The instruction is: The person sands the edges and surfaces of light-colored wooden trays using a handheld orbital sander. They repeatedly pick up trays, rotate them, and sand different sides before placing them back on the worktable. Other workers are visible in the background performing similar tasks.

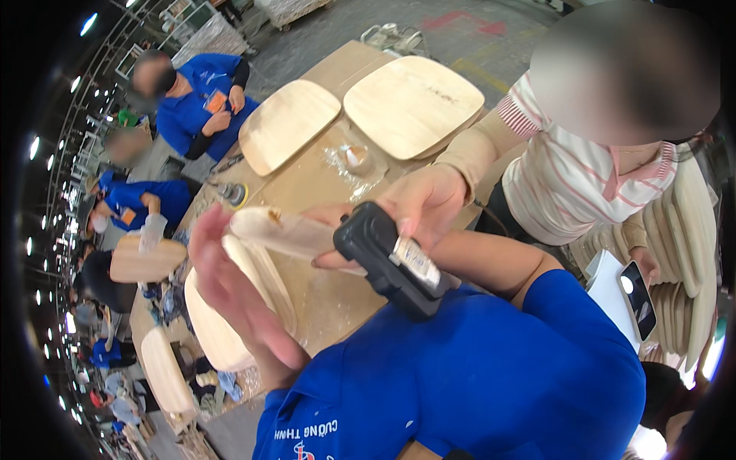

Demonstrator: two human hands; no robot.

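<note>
Nearest, co-wkr's hand point(433, 203) holds a black device point(379, 253) in front of the wearer's chest, hiding much of the R hand point(330, 216). R hand seems closed round the wood piece point(264, 226), fingers above & below, prob. to bear its weight above the table point(318, 303). L hand point(241, 295) is open, blurred, by piece's rounded end; can't tell if touching. Beyond, a small round item point(355, 158) sits on clear plastic, maybe to spare the tabletop. Farther, 2 pale panels point(414, 107) lie flat, broad face up, prob. for stability. Far side: person in blue point(203, 103), hands near chest.
</note>
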